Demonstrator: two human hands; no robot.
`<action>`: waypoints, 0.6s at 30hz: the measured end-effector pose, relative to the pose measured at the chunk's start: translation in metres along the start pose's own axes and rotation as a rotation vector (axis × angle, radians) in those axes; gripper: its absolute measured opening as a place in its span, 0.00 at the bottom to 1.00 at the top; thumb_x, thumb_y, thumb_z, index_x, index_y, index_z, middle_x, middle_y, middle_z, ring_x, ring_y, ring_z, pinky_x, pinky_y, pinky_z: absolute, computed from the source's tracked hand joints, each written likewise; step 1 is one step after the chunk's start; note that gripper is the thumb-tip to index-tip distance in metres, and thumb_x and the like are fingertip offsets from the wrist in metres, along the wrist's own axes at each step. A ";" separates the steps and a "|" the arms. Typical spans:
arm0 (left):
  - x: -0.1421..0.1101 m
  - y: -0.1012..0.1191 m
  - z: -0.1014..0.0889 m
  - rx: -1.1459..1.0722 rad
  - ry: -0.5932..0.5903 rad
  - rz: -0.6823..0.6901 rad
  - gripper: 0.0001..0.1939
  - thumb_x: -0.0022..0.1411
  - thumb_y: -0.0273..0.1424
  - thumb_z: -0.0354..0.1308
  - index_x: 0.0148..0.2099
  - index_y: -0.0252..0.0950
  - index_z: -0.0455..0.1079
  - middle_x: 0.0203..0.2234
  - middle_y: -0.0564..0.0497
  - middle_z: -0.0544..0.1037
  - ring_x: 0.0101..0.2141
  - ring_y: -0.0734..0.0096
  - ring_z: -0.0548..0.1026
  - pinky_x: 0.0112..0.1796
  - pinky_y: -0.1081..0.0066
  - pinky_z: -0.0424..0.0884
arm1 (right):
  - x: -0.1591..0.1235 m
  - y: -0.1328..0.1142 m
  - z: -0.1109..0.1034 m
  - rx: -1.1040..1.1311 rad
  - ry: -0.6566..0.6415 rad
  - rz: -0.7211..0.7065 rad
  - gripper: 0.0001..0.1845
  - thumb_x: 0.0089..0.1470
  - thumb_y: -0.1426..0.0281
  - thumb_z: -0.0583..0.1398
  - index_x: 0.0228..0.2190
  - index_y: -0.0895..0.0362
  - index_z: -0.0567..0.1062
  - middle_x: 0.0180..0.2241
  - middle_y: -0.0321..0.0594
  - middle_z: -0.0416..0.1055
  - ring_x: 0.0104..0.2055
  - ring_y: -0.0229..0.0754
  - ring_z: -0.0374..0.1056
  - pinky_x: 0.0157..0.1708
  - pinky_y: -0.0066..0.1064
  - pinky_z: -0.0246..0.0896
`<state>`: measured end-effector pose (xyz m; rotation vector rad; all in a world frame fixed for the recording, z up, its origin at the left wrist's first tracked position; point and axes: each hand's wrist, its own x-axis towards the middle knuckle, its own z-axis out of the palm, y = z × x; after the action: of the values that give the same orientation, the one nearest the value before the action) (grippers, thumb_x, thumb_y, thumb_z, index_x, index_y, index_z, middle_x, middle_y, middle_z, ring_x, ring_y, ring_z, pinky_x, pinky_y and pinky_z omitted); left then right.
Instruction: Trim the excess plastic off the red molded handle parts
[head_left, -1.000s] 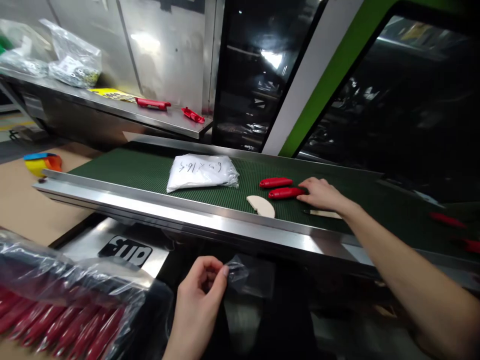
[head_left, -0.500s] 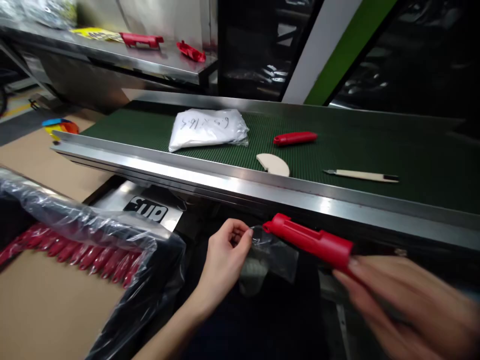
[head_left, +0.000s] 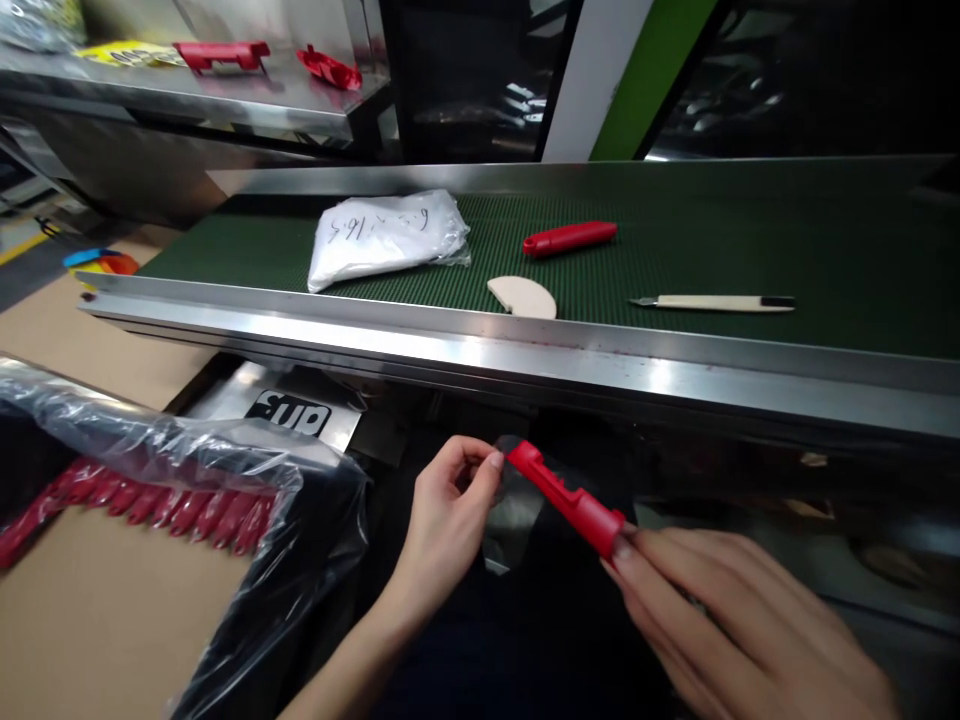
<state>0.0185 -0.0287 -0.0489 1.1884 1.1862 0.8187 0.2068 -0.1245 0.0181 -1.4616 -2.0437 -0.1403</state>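
Observation:
Pinched between the thumb and fingers of my left hand (head_left: 457, 490) is the edge of a small clear plastic bag (head_left: 517, 510), which hangs below the fingertips. My right hand (head_left: 720, 610) grips the near end of a red plastic handle-shaped part (head_left: 574, 500). The part's far end points up and left, at the bag's mouth close to my left fingertips. Whether that tip is inside the bag I cannot tell. Both hands are in front of the conveyor's metal rail (head_left: 450, 345).
On the green conveyor belt (head_left: 720, 240) lie a white pack of bags (head_left: 382, 235), a red part (head_left: 570, 238), a cream half-disc (head_left: 525, 297) and a craft knife (head_left: 716, 302). Bagged red parts (head_left: 180, 510) line a plastic-lined box at left. More red parts (head_left: 225, 55) rest on a metal shelf.
My right hand has moved left with the red part, bringing its tip to the bag at my left fingertips. The view has shifted slightly.

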 end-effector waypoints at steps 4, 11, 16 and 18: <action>-0.006 -0.005 0.000 0.104 0.060 0.055 0.08 0.65 0.36 0.56 0.37 0.37 0.70 0.27 0.53 0.73 0.29 0.72 0.70 0.30 0.73 0.64 | -0.007 0.001 -0.003 -0.039 0.050 -0.112 0.08 0.53 0.78 0.63 0.36 0.57 0.77 0.30 0.37 0.78 0.33 0.40 0.73 0.37 0.33 0.69; -0.011 -0.010 0.006 0.231 0.079 0.166 0.04 0.62 0.27 0.56 0.38 0.38 0.72 0.31 0.53 0.73 0.31 0.73 0.69 0.34 0.72 0.63 | -0.019 -0.002 -0.003 -0.035 -0.007 -0.148 0.09 0.54 0.78 0.62 0.38 0.58 0.77 0.31 0.39 0.79 0.35 0.42 0.74 0.38 0.36 0.67; -0.011 -0.012 0.009 0.109 0.033 0.072 0.07 0.65 0.35 0.56 0.39 0.37 0.71 0.28 0.52 0.75 0.29 0.70 0.72 0.30 0.73 0.66 | -0.029 0.007 0.001 -0.142 -0.123 -0.259 0.12 0.59 0.76 0.57 0.43 0.59 0.77 0.38 0.44 0.79 0.39 0.47 0.74 0.39 0.40 0.65; -0.010 -0.011 0.010 0.057 0.013 0.038 0.10 0.65 0.38 0.56 0.39 0.36 0.71 0.28 0.50 0.76 0.29 0.69 0.72 0.28 0.73 0.66 | -0.036 0.010 0.003 -0.194 -0.193 -0.322 0.16 0.60 0.77 0.54 0.47 0.58 0.76 0.43 0.43 0.78 0.41 0.48 0.74 0.41 0.41 0.65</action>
<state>0.0249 -0.0435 -0.0578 1.2568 1.2082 0.8267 0.2219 -0.1486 -0.0063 -1.2868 -2.4737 -0.3482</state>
